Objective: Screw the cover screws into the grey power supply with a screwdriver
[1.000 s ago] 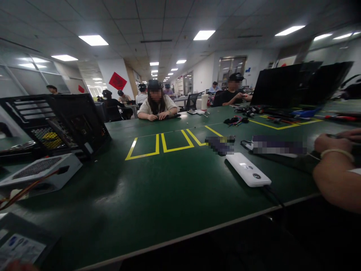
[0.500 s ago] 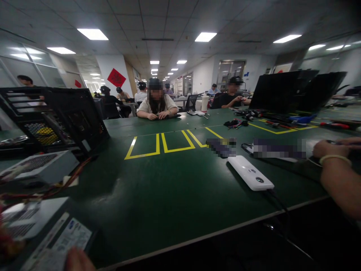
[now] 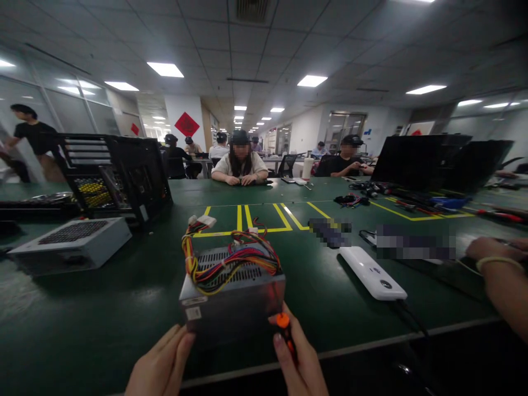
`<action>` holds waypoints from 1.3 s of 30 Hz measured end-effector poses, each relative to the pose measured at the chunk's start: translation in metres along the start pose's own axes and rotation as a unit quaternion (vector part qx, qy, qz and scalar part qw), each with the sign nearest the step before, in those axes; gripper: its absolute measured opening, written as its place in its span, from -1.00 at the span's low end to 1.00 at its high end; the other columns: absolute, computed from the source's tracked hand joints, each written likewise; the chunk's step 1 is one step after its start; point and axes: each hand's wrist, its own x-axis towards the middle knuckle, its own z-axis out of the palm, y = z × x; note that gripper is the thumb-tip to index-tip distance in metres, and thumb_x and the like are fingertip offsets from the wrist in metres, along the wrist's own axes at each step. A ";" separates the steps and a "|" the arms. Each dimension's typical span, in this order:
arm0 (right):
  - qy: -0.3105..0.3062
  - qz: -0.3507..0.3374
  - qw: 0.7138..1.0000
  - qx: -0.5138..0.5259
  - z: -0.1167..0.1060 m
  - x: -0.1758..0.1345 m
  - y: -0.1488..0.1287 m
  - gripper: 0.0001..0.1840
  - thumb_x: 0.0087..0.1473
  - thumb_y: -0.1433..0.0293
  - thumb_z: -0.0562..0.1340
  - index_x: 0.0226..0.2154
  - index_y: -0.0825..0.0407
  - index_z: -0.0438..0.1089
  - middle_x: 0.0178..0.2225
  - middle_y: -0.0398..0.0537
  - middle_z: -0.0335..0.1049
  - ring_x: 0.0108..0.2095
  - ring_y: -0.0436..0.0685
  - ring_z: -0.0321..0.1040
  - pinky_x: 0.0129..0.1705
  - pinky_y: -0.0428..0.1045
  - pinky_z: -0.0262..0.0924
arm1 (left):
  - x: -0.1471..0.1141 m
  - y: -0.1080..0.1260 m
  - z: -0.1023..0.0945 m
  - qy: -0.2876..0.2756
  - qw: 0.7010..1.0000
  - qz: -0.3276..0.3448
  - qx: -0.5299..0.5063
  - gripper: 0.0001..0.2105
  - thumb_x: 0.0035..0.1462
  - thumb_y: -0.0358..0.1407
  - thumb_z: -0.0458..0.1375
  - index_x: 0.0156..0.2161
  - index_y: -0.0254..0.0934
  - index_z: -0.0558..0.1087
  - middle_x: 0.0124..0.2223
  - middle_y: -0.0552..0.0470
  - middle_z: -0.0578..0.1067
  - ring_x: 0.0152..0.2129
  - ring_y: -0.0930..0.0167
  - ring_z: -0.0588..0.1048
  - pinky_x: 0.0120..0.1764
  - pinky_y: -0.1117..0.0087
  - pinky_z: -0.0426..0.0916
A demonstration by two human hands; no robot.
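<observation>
A grey computer power supply (image 3: 233, 313) is in front of me near the table's front edge, its bundle of coloured cables (image 3: 231, 264) lying over its vented top. At its lower left corner, the fingers of my left hand (image 3: 163, 360) are together and press on the casing. My right hand (image 3: 299, 357) is at the lower right corner, closed around a screwdriver (image 3: 284, 330) with an orange and black handle, fingertips against the casing. Whether the power supply rests on the table or is slightly raised, I cannot tell.
Another power supply (image 3: 78, 245) and an open black computer case (image 3: 119, 176) stand to the left. Yellow tape (image 3: 284, 217) marks the green table (image 3: 136, 308). On the right are a white power bank (image 3: 371, 272), a co-worker's arm (image 3: 503, 280) and black monitors (image 3: 416, 159).
The cabled power supply has come from the lower left to the middle front. Both my hands are now in view at its sides. The camera view has shifted left and up.
</observation>
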 end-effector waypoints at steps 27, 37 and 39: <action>-0.028 -0.005 0.967 -0.252 -0.010 0.149 -0.028 -0.76 0.08 0.27 -0.07 -0.25 -0.03 0.19 -0.36 -0.10 0.38 -0.33 0.14 0.36 -0.32 -0.02 0.08 | 0.161 0.022 0.030 -0.223 0.936 -0.032 0.270 -0.61 0.19 -0.30 -0.30 -0.04 -0.31 0.30 -0.32 -0.18 0.45 -0.40 0.24 0.46 -0.37 0.23 0.32; -0.012 -0.008 0.970 -0.244 -0.001 0.165 -0.015 -0.72 0.09 0.23 -0.07 -0.20 -0.02 0.18 -0.38 -0.04 0.35 -0.36 0.17 0.34 -0.34 -0.02 0.07 | 0.173 0.011 0.037 -0.220 0.933 0.021 0.285 -0.66 0.15 -0.38 -0.24 -0.09 -0.35 0.30 -0.34 -0.22 0.43 -0.40 0.20 0.46 -0.41 0.16 0.35; -0.009 -0.006 0.971 -0.238 0.002 0.175 -0.010 -0.72 0.08 0.23 -0.06 -0.19 -0.03 0.18 -0.35 -0.03 0.35 -0.33 0.18 0.33 -0.30 0.00 0.08 | 0.180 0.009 0.039 -0.220 0.936 0.005 0.276 -0.65 0.15 -0.37 -0.25 -0.10 -0.36 0.32 -0.32 -0.24 0.43 -0.36 0.20 0.45 -0.36 0.15 0.34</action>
